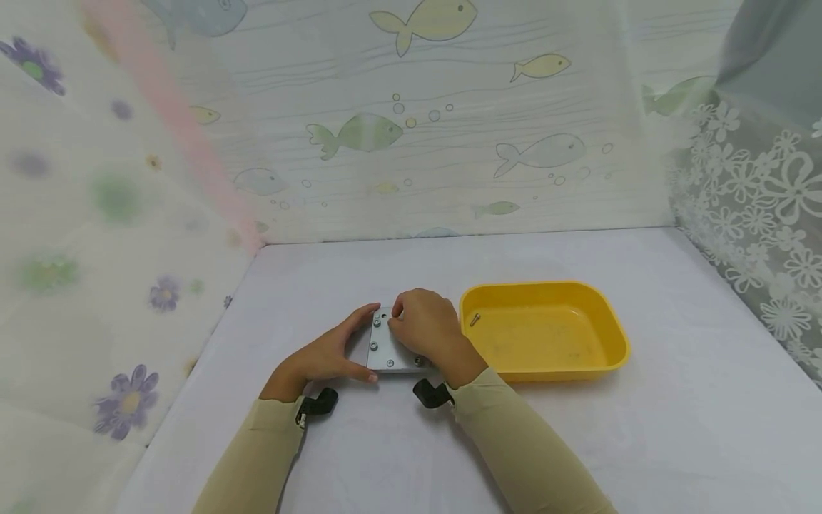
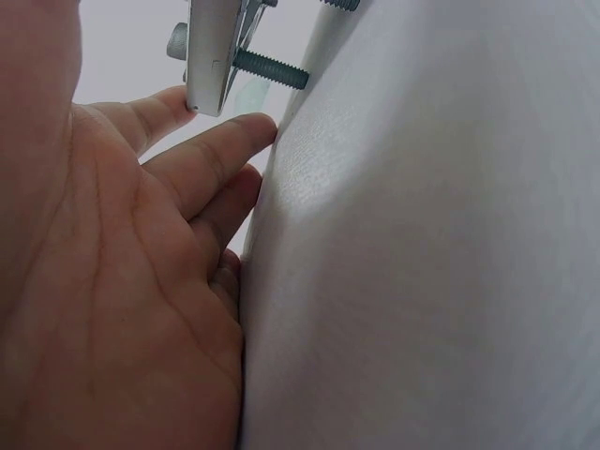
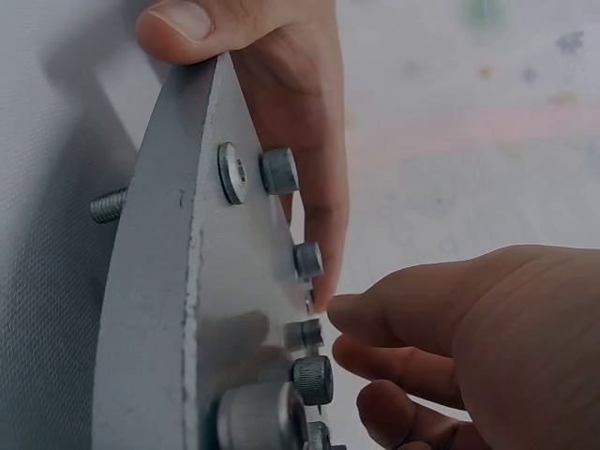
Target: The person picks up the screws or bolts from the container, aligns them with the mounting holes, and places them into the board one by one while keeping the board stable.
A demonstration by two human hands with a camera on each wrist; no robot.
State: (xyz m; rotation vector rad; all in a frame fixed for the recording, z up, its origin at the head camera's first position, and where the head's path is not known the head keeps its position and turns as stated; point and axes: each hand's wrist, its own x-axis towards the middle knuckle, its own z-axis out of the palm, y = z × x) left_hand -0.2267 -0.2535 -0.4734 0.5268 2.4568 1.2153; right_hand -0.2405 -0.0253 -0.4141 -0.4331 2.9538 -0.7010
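Observation:
A silver metal plate [image 1: 385, 355] with several socket-head screws lies partly under the hands. My left hand [image 1: 324, 355] holds it at the left side, index fingertip at the far corner and thumb at the near edge. Threaded shanks such as this screw [image 2: 272, 69] stick out below the plate. My right hand [image 1: 427, 325] is over the plate's far part, its fingers bent. In the right wrist view its thumb and index fingertips are close beside a slightly blurred screw head [image 3: 305, 333]; whether they pinch it is unclear. A larger screw head [image 3: 262, 417] is nearest that camera.
A yellow plastic tray [image 1: 546, 375] stands just right of the right hand, with one loose screw [image 1: 475, 320] at its left end. The table has a white cloth [image 1: 693, 400]. Patterned curtains [image 1: 449, 178] enclose the back and sides.

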